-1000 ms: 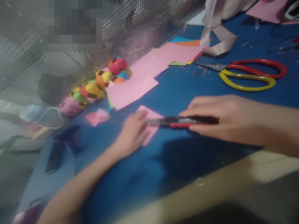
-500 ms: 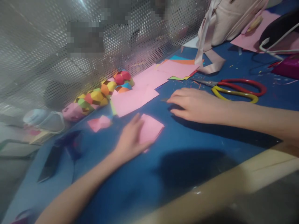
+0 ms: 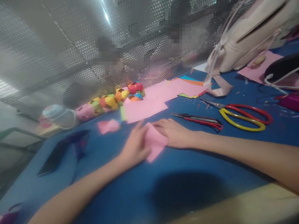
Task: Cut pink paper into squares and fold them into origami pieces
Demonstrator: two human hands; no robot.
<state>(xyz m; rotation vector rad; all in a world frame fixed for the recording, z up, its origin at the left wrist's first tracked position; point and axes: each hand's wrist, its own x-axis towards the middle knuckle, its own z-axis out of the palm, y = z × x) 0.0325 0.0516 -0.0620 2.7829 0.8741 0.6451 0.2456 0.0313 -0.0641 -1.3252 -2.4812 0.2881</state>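
Observation:
A small folded pink paper [image 3: 155,143] lies between my hands on the blue table. My left hand [image 3: 135,143] grips its left side, with the thumb at the lower edge and fingers at the top. My right hand [image 3: 174,132] touches the paper's upper right edge, its fingers partly hidden and blurred. Just beyond my right hand lies a red and black craft knife [image 3: 198,118]. Scissors with red and yellow handles [image 3: 244,117] rest to its right. Larger pink sheets [image 3: 144,107] lie behind my hands.
Colourful folded paper balls [image 3: 108,101] line the mesh wall. A small pink paper piece [image 3: 109,126], a dark phone [image 3: 52,158] and a face mask [image 3: 57,115] are at left. A pale bag [image 3: 243,40] stands back right, near a purple object [image 3: 289,101].
My right hand has let go of the craft knife and moved left to the folded pink paper. The knife now lies in full view. The camera view has shifted.

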